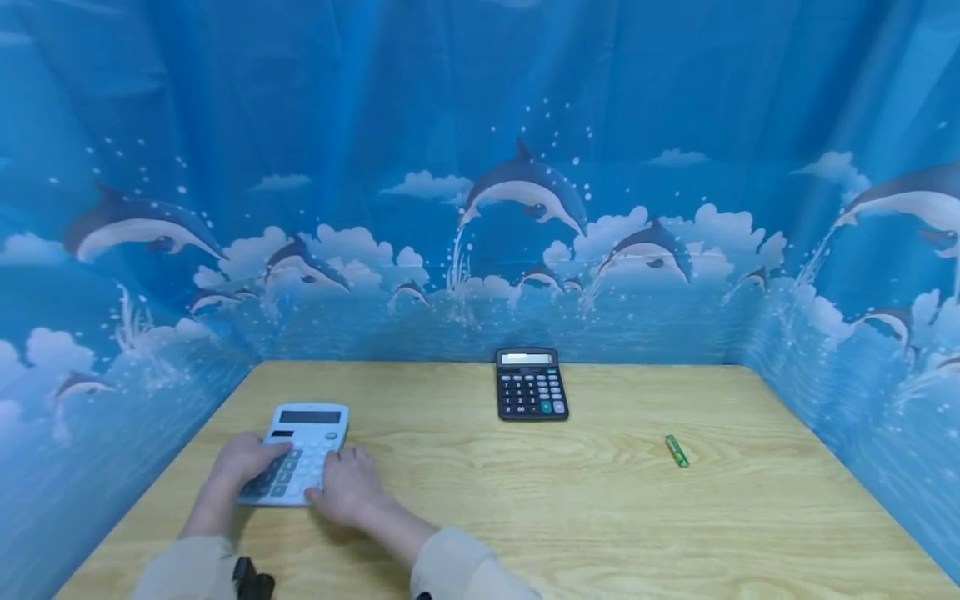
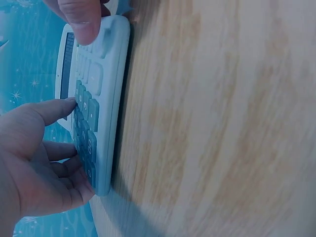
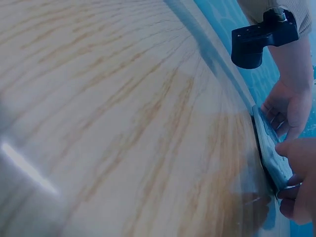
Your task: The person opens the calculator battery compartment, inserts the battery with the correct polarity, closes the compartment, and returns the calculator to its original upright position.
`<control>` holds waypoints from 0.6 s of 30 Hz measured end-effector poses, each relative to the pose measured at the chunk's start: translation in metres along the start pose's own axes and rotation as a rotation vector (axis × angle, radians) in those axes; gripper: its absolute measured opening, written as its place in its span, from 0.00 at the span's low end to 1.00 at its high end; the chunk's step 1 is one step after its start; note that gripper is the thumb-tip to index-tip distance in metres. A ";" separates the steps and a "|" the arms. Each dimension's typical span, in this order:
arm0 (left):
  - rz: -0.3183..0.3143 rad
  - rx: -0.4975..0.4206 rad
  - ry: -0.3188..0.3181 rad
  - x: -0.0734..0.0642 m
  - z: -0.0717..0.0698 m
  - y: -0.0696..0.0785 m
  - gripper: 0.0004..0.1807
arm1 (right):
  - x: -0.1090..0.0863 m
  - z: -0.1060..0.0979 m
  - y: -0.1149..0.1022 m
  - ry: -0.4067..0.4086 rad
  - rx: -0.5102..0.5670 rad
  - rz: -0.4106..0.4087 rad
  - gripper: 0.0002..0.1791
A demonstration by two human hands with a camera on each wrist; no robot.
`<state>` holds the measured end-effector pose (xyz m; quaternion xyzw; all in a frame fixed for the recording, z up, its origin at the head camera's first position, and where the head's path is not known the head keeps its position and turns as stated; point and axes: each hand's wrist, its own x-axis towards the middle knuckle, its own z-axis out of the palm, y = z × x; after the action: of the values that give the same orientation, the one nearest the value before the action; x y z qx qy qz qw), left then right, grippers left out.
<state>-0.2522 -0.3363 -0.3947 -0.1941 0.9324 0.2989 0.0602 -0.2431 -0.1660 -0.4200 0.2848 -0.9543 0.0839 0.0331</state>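
A white calculator (image 1: 303, 468) with grey and white keys is at the left of the table, its dark display toward the far side. My left hand (image 1: 242, 460) holds its left edge, the thumb on top by the keys and the fingers at the side. On the opposite edge, my right hand (image 1: 351, 486) grips the near right part, thumb on the face. The left wrist view shows the left hand (image 2: 34, 158) at the calculator (image 2: 111, 98) from the side, with a dark shadow along its near edge. Whether it is lifted off the table I cannot tell.
A black calculator (image 1: 531, 385) lies at the table's back edge, near the middle. To the right lies a small green battery-like cylinder (image 1: 677, 451). Blue dolphin-print curtains (image 1: 480, 83) border the wooden table (image 1: 600, 517) at the back and both sides.
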 end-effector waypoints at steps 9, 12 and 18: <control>-0.037 -0.074 -0.015 -0.002 0.000 0.003 0.36 | 0.004 -0.004 0.009 -0.049 0.185 0.026 0.30; -0.048 -0.076 -0.018 -0.002 0.001 0.005 0.37 | 0.005 -0.006 0.011 -0.045 0.229 0.053 0.29; -0.063 -0.111 -0.017 0.000 0.001 0.010 0.36 | 0.006 -0.012 0.014 -0.029 0.427 0.155 0.29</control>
<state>-0.2565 -0.3278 -0.3903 -0.2236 0.9072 0.3500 0.0666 -0.2553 -0.1555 -0.4097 0.2121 -0.9344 0.2821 -0.0480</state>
